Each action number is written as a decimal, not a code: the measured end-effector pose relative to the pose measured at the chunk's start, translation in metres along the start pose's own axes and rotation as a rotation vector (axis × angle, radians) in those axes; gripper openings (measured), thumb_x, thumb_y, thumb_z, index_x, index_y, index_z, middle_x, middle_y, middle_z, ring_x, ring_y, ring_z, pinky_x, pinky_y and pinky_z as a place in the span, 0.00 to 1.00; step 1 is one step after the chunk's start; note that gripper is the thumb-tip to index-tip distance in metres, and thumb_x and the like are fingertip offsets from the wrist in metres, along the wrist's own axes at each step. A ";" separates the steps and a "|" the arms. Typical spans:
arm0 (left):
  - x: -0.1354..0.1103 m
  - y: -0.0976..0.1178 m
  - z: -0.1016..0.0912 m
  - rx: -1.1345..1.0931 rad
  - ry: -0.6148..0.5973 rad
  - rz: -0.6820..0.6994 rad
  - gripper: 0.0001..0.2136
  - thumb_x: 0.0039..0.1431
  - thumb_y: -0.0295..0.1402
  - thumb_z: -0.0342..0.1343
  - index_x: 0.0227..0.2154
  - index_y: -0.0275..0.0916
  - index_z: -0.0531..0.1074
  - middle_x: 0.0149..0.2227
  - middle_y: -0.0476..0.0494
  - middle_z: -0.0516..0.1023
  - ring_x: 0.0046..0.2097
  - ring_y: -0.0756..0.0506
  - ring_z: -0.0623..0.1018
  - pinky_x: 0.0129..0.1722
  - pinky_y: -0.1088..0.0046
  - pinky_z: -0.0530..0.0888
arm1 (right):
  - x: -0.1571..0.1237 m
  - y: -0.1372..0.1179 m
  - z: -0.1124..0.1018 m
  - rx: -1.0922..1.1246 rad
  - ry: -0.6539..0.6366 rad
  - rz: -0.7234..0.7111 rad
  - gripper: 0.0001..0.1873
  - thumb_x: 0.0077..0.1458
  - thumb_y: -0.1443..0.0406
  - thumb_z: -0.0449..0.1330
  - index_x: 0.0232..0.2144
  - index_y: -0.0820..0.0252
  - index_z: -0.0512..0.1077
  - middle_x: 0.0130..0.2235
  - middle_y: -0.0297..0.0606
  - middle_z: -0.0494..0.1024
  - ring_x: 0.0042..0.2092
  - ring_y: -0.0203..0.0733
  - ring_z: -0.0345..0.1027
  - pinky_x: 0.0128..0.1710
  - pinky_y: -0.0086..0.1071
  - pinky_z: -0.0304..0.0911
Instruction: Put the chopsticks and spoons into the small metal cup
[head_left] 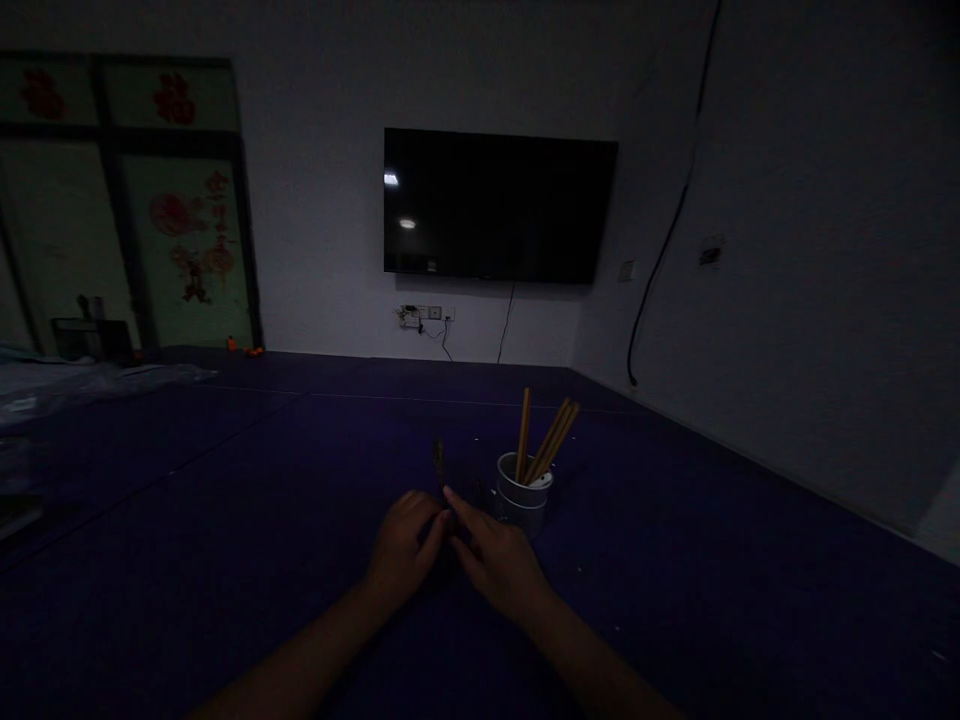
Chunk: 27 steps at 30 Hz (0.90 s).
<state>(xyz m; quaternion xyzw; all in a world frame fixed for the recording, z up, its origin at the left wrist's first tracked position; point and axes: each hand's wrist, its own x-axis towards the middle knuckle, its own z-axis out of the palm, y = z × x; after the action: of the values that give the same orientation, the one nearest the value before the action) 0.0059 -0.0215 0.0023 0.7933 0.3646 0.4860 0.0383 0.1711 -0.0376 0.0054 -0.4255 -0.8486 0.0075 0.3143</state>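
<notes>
My left hand [405,540] is closed with its fingers curled, its thumb and fingertips on the lower part of a slender dark object [439,458]. This object stands upright and has a flat, slightly wider tip; in the dim light I cannot make out its kind. From the other side my right hand [496,560] pinches at it, index finger and thumb meeting it close to the left thumb. Just beyond the right hand stands a light metal cup [523,512]. Several wooden sticks [551,442] like chopsticks lean in it. The object's lower end is hidden by my fingers.
A purple floor surface [300,470] spreads around me, with small white specks. Clear plastic sheeting [97,385] lies at the left. Small orange things [253,351] sit by the glass door [187,240]. A television [499,208] hangs on the far wall above sockets and cables.
</notes>
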 end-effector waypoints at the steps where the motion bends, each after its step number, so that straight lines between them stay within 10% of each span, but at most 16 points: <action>1: 0.000 0.000 0.000 0.014 0.006 0.011 0.14 0.63 0.37 0.43 0.30 0.39 0.71 0.31 0.42 0.75 0.36 0.46 0.73 0.39 0.67 0.70 | 0.000 0.000 0.000 -0.010 0.014 -0.006 0.31 0.58 0.67 0.52 0.62 0.50 0.51 0.50 0.38 0.74 0.39 0.39 0.73 0.39 0.32 0.68; 10: 0.000 -0.004 0.001 0.110 0.067 0.215 0.08 0.60 0.31 0.46 0.30 0.38 0.70 0.29 0.44 0.75 0.33 0.47 0.73 0.34 0.69 0.70 | -0.001 0.000 0.003 -0.077 0.363 -0.085 0.21 0.61 0.63 0.49 0.55 0.59 0.65 0.42 0.42 0.79 0.37 0.41 0.74 0.36 0.31 0.69; 27: -0.002 -0.002 0.002 0.204 -0.068 0.175 0.07 0.59 0.30 0.45 0.32 0.38 0.68 0.31 0.43 0.73 0.36 0.45 0.70 0.36 0.67 0.68 | -0.002 -0.005 0.004 -0.085 0.493 -0.229 0.14 0.62 0.64 0.49 0.40 0.60 0.75 0.38 0.40 0.80 0.34 0.38 0.75 0.37 0.30 0.70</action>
<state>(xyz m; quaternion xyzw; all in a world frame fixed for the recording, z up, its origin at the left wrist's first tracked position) 0.0060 -0.0213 -0.0011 0.8380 0.3401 0.4205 -0.0728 0.1664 -0.0410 0.0028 -0.3285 -0.7887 -0.1676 0.4918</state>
